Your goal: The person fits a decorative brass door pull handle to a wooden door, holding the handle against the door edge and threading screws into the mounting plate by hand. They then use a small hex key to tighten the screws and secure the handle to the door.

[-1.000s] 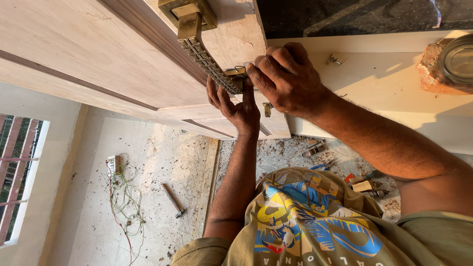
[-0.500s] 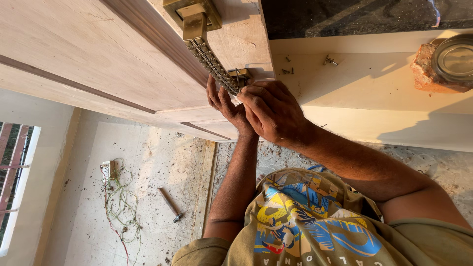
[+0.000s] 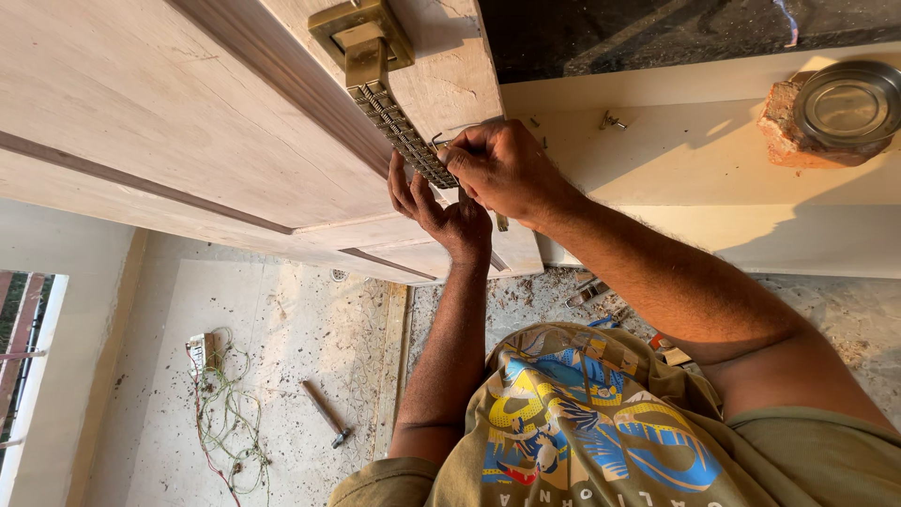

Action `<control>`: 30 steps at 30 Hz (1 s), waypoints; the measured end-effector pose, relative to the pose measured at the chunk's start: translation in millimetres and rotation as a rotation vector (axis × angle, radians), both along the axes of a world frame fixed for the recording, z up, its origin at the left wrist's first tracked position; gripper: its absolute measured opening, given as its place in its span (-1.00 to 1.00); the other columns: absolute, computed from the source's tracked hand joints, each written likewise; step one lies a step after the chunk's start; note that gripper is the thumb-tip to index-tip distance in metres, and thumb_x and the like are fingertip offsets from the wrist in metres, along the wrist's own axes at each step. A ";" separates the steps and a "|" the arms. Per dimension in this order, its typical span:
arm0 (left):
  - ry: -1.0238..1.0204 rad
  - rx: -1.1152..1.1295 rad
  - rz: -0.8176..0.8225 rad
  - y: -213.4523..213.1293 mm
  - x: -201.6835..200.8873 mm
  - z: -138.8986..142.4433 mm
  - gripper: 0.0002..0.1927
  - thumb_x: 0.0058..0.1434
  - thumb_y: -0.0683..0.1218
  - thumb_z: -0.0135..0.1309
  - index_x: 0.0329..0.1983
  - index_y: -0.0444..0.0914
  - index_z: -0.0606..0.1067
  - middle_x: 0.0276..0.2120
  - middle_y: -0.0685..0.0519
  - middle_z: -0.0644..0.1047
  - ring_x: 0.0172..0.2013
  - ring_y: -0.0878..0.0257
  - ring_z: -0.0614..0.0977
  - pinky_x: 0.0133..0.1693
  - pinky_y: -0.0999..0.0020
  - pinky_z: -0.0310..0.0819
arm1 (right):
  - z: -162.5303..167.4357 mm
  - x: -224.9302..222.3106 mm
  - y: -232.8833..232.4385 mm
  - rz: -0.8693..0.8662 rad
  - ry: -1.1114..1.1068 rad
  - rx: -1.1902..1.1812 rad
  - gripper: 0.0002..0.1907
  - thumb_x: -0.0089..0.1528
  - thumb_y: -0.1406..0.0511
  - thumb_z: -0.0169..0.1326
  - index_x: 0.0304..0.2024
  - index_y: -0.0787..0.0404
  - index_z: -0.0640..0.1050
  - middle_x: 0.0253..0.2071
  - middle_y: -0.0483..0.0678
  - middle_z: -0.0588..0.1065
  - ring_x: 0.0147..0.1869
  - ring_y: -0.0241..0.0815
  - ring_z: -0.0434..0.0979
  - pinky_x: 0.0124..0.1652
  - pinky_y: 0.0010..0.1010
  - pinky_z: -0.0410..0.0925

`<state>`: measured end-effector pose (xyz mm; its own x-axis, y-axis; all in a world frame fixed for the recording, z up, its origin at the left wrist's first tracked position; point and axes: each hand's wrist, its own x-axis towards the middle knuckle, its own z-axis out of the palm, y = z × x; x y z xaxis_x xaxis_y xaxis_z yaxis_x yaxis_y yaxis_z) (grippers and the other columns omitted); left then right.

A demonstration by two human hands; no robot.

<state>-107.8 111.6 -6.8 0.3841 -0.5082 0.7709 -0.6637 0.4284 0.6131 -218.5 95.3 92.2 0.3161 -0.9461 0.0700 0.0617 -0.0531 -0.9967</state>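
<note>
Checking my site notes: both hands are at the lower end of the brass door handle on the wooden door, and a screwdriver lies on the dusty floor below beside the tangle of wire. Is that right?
Not quite: the tool on the floor is a hammer, not a screwdriver, as the head view shows. The rest stands: the left hand and right hand are at the lower end of the brass handle on the wooden door, wire tangle nearby.

This is a room in a home under construction or renovation, used as a carpentry worksite. A pale unfinished wooden door [image 3: 188, 122] with a brass handle [image 3: 375, 70] fills the upper left. The bare concrete floor [image 3: 282, 357] is strewn with sawdust and wood chips. A hammer [image 3: 327, 413] lies on it, near a tangle of wires [image 3: 225, 413] with a power strip. Loose screws [image 3: 612, 120] sit on a cream-painted ledge [image 3: 713, 188], beside a brick [image 3: 786, 127] with a steel bowl [image 3: 849, 101].
</note>
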 end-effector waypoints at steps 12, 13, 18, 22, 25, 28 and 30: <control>0.020 0.045 -0.037 2.2 -0.4 5.9 -0.38 0.22 -0.11 0.41 0.26 -0.10 0.35 0.45 -0.09 0.24 0.48 -0.07 0.19 0.46 -0.11 0.06 | 50.6 -58.2 29.0 -0.104 0.609 -0.731 -0.89 0.26 0.47 0.14 -0.18 0.42 0.60 -0.33 0.08 0.52 -0.42 -0.18 0.57 -0.41 -0.36 0.43; 0.025 0.012 -0.055 1.6 -0.6 4.6 -0.35 0.24 -0.11 0.41 0.30 -0.07 0.31 0.46 -0.07 0.23 0.47 -0.04 0.18 0.45 -0.08 0.07 | 52.9 -57.3 27.6 -0.109 0.646 -0.784 -0.88 0.27 0.48 0.13 -0.15 0.42 0.61 -0.32 0.09 0.52 -0.42 -0.16 0.56 -0.41 -0.34 0.43; -0.020 -0.059 -0.061 -1.6 -0.3 0.8 -0.23 0.29 -0.14 0.39 0.41 0.03 0.18 0.48 -0.02 0.19 0.51 -0.02 0.17 0.43 -0.03 0.07 | 52.1 -48.6 22.7 -0.234 0.775 -1.056 -0.82 0.27 0.50 0.13 -0.07 0.41 0.59 -0.19 0.10 0.51 -0.12 -0.01 0.58 -0.15 -0.23 0.48; 0.007 -0.022 -0.046 0.3 -0.2 1.8 -0.29 0.26 -0.12 0.40 0.35 -0.02 0.25 0.47 -0.03 0.22 0.47 -0.03 0.17 0.45 -0.06 0.07 | 41.6 -44.6 25.5 -0.320 0.897 -1.196 -0.72 0.24 0.43 0.16 0.01 0.40 0.55 -0.06 0.13 0.44 0.06 0.05 0.51 0.05 -0.18 0.47; 0.017 0.020 -0.017 2.6 -1.0 4.2 -0.35 0.23 -0.11 0.42 0.28 -0.08 0.31 0.45 -0.04 0.25 0.49 -0.05 0.20 0.45 -0.08 0.06 | 32.0 -38.5 26.2 -0.398 0.876 -1.270 -0.71 0.29 0.40 0.17 0.04 0.40 0.53 0.03 0.15 0.41 0.12 0.05 0.47 0.08 -0.18 0.44; 0.030 0.021 -0.023 2.4 -2.1 6.8 -0.39 0.23 -0.10 0.41 0.26 -0.11 0.34 0.45 -0.05 0.25 0.49 -0.05 0.20 0.44 -0.06 0.06 | 23.4 -33.7 23.4 -0.437 0.846 -1.250 -0.72 0.29 0.41 0.18 0.05 0.38 0.54 0.02 0.11 0.41 0.09 0.02 0.47 0.04 -0.19 0.43; 0.021 0.032 -0.011 2.5 -2.2 7.8 -0.39 0.23 -0.11 0.41 0.25 -0.12 0.35 0.44 -0.06 0.26 0.49 -0.05 0.21 0.47 -0.10 0.06 | 18.7 -32.5 21.4 -0.440 0.841 -1.241 -0.71 0.28 0.42 0.19 0.05 0.37 0.55 0.00 0.08 0.41 0.06 0.00 0.46 0.02 -0.19 0.43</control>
